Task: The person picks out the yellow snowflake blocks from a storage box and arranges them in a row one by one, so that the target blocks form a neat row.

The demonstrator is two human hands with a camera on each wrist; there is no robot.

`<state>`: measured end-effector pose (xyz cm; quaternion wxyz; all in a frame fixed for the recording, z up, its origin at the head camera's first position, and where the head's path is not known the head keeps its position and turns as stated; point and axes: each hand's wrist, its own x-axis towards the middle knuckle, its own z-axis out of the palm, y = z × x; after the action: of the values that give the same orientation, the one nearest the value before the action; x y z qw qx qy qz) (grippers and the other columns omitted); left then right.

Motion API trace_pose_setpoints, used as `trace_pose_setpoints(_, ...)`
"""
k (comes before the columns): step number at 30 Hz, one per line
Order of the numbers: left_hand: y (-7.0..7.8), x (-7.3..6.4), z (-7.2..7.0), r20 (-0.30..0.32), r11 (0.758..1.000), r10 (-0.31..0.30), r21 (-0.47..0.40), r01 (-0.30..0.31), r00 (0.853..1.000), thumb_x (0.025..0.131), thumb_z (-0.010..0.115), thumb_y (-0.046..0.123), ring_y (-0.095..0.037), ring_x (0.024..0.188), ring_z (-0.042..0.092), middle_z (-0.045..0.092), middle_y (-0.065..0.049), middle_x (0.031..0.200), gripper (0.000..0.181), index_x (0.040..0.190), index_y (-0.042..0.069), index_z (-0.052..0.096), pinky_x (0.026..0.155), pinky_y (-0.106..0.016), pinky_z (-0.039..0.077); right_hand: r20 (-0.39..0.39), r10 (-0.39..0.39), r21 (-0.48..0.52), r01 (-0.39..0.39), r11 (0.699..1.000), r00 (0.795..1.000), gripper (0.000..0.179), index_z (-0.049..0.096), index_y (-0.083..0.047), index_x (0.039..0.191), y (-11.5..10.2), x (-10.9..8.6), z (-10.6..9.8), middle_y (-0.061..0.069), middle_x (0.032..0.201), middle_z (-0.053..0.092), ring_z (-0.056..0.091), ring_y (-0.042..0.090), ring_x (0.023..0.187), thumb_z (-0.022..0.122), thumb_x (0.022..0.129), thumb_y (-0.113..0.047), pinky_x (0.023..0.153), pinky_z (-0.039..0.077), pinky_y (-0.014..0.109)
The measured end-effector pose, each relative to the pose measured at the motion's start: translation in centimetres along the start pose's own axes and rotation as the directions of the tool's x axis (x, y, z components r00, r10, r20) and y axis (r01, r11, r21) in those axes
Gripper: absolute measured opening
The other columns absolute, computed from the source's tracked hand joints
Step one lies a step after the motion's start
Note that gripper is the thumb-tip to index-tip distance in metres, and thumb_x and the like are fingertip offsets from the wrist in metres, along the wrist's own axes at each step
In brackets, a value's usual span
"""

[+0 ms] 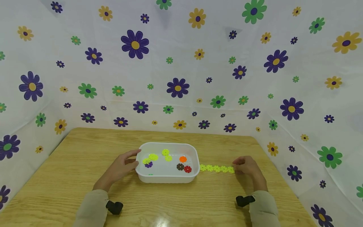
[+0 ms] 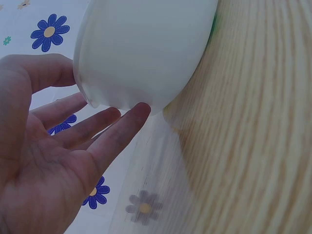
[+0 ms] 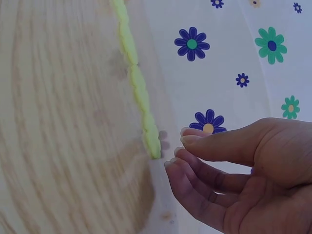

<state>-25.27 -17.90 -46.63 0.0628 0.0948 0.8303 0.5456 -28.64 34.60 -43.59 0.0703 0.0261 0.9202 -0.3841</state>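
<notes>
Left grip point(image 1: 119, 167), fingers extended, touches the white rectangular plastic tray point(image 1: 167, 179); right grip point(image 1: 249, 165), relaxed and empty, should straighten the yellow-green flower-shaped plastic disc row point(image 1: 216, 168) only lightly.

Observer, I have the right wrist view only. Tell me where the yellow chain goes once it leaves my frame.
Observer: In the head view, the yellow chain runs up to the right side of a white tub.

Operator: Report the left hand.

Observer: The left hand touches the tub's left end.

Operator: Now name what lies in the tub's right half.

Observer: An orange piece, a red piece and a dark brown piece show there.
</notes>
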Motion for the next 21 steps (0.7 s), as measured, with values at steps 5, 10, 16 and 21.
trace_pose_setpoints(5, 0.0, 0.1, 0.0, -0.003, 1.000, 0.004, 0.012, -0.004, 1.000, 0.104, 0.057, 0.016, -0.049, 0.142, 0.049, 0.037, -0.022, 0.165, 0.056, 0.157, 0.010, 0.042, 0.108, -0.050, 0.055, -0.015, -0.025, -0.024, 0.025, 0.999, 1.000, 0.025, 0.068, 0.010, 0.116, -0.8, -0.2, 0.1, 0.027, 0.113, 0.069, 0.069, 0.026, 0.091, 0.065, 0.097, -0.005, 0.081, 0.064, 0.041)
trace_pose_setpoints(10, 0.1, 0.0, 0.0, 0.000, 1.000, 0.003, 0.013, -0.003, 1.000, 0.104, 0.056, 0.016, -0.049, 0.141, 0.049, 0.036, -0.022, 0.165, 0.056, 0.157, 0.010, 0.042, 0.108, -0.050, 0.056, -0.003, -0.064, 0.020, 0.064, 0.998, 0.998, 0.026, 0.066, 0.011, 0.120, -2.3, -0.4, 0.6, 0.026, 0.112, 0.068, 0.071, 0.030, 0.094, 0.063, 0.098, -0.004, 0.084, 0.066, 0.041)
trace_pose_setpoints(16, 0.1, 0.0, -0.1, 0.002, 1.000, 0.004, 0.008, -0.004, 1.000, 0.104, 0.057, 0.017, -0.049, 0.141, 0.050, 0.037, -0.023, 0.164, 0.057, 0.158, 0.009, 0.041, 0.107, -0.049, 0.056, 0.013, -0.147, 0.064, 0.146, 0.987, 0.989, 0.027, 0.065, 0.013, 0.119, -4.4, -0.8, 1.1, 0.027, 0.109, 0.069, 0.072, 0.031, 0.091, 0.063, 0.098, -0.003, 0.083, 0.066, 0.044)
trace_pose_setpoints(21, 0.2, -0.1, 0.0, 0.005, 1.000, 0.009, 0.005, -0.009, 1.000, 0.104, 0.057, 0.017, -0.049, 0.140, 0.050, 0.037, -0.024, 0.164, 0.057, 0.158, 0.008, 0.041, 0.107, -0.050, 0.056, 0.036, -0.194, 0.060, 0.191, 0.980, 0.980, 0.026, 0.066, 0.012, 0.119, -5.7, -0.6, 2.1, 0.025, 0.109, 0.069, 0.072, 0.029, 0.090, 0.064, 0.098, -0.004, 0.083, 0.066, 0.043)
